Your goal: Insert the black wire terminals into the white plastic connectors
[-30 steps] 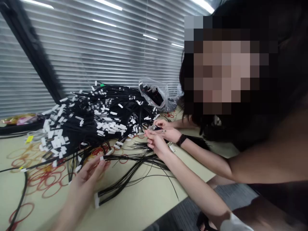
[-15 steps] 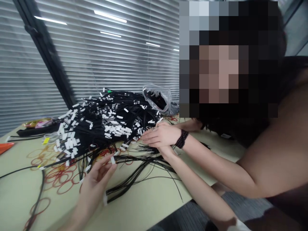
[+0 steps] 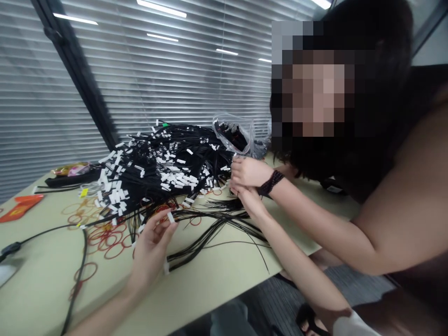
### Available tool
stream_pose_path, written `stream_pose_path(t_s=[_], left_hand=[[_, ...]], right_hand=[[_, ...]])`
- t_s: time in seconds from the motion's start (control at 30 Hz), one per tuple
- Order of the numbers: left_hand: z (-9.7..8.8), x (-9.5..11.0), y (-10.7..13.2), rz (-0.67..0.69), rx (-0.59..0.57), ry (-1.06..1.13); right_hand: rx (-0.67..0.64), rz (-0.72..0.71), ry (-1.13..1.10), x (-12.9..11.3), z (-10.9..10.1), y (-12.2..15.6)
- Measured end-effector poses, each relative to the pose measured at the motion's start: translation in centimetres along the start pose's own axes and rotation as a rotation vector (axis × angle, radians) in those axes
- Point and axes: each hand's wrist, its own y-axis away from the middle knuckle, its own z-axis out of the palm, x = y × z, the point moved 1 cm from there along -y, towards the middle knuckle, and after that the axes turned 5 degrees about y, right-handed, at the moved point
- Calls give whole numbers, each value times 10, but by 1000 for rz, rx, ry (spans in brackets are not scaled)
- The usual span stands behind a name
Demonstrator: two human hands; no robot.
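Note:
My left hand (image 3: 154,245) pinches a white connector (image 3: 171,217) between thumb and fingertips. Black cables (image 3: 206,213) run from this connector to the right across the table. Just below them lies a second black cable bundle (image 3: 189,254), with a white end piece (image 3: 166,266) beside my left hand. My right hand (image 3: 250,201) is over the far part of the cables, its fingers curled and partly covered by a co-worker's hand (image 3: 250,171); what they hold is hidden. Loose dark wire ends (image 3: 224,204) lie to the left of my right hand.
A big heap of black cables (image 3: 150,156) with white connectors fills the table's back. Behind it stands a clear plastic bag (image 3: 250,140). Red and yellow rubber bands (image 3: 108,238) lie scattered on the left, near an orange object (image 3: 24,205). A co-worker leans in from the right.
The view has shifted, so the table appears more to the right and higher. The co-worker's hand has moved off the wires and curled beside my right hand. My left hand keeps the connector.

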Motion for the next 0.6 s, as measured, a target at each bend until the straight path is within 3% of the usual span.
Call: stream_pose_path(t_s=[0.1, 0.2, 0.3, 0.4, 0.6], left_hand=[[1, 0, 0, 12, 19, 27], [2, 0, -1, 21, 27, 34], [2, 1, -1, 28, 28, 40], [2, 2, -1, 36, 28, 40], [1, 4, -1, 53, 26, 50]], right_hand=[[-109, 130, 62, -10, -15, 36], [-184, 170, 139, -34, -38, 71], [-494, 99, 282, -63, -48, 97], [-757, -38, 399, -82, -44, 110], [-807, -198, 528, -88, -21, 105]])
